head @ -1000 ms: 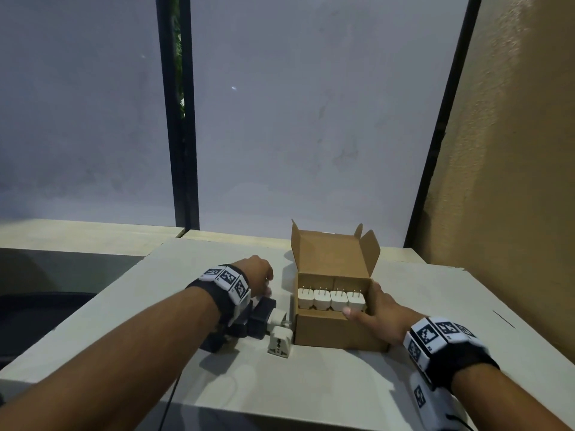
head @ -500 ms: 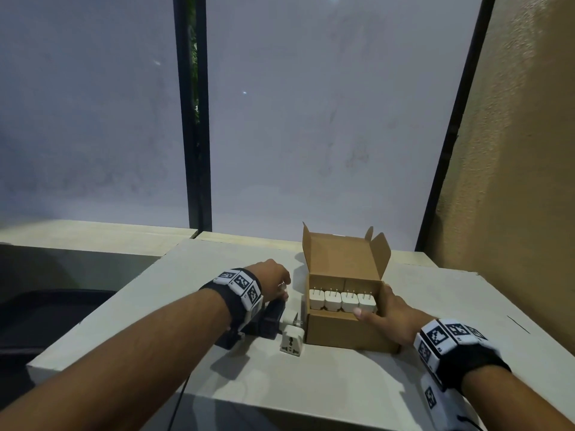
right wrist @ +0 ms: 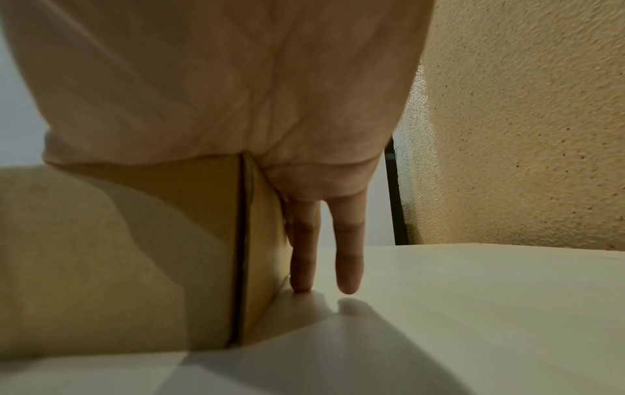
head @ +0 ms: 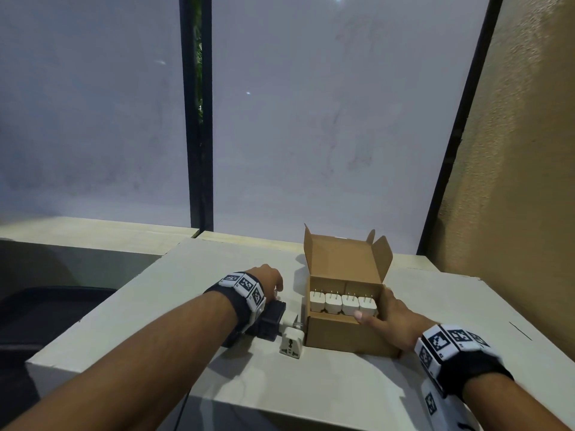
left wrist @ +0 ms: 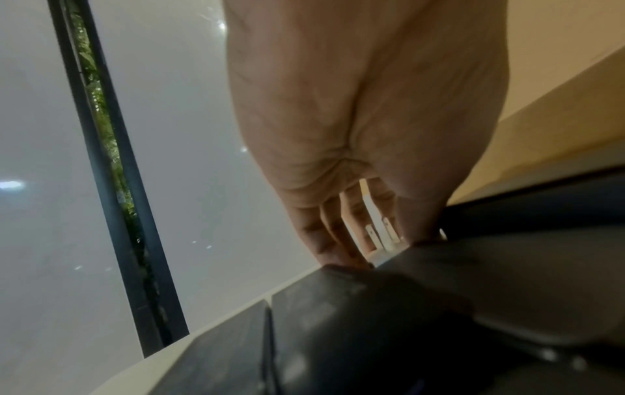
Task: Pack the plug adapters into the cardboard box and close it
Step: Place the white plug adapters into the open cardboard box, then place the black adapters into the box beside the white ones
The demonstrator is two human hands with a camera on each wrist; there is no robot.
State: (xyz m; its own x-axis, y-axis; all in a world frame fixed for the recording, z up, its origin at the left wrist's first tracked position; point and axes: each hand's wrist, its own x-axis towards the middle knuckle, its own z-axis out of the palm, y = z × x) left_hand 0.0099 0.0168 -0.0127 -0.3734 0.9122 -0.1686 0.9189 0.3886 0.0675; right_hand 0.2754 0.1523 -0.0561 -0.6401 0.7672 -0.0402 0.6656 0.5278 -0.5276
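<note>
The open cardboard box [head: 342, 335] stands on the table with its lid raised at the back. A row of several white plug adapters [head: 342, 303] sits inside, prongs up. My right hand [head: 390, 315] rests at the box's right front corner: its straight fingers [right wrist: 301, 256] lie along the side wall [right wrist: 260, 240] and its thumb lies on the front rim. Left of the box, my left hand [head: 269, 281] reaches down among loose adapters. Its fingers [left wrist: 321, 237] and thumb pinch a white adapter [left wrist: 378, 229], prongs showing. Black adapters [head: 270, 320] and a white adapter [head: 291, 345] lie below that wrist.
The white table [head: 193, 306] ends in a front edge near me and a left edge beside a dark lower area [head: 46, 312]. A frosted window with a black post [head: 199, 150] stands behind. A textured tan wall [head: 513, 181] closes the right side.
Only the head view has shifted slightly. Both hands keep their places, the left among the loose adapters and the right at the box.
</note>
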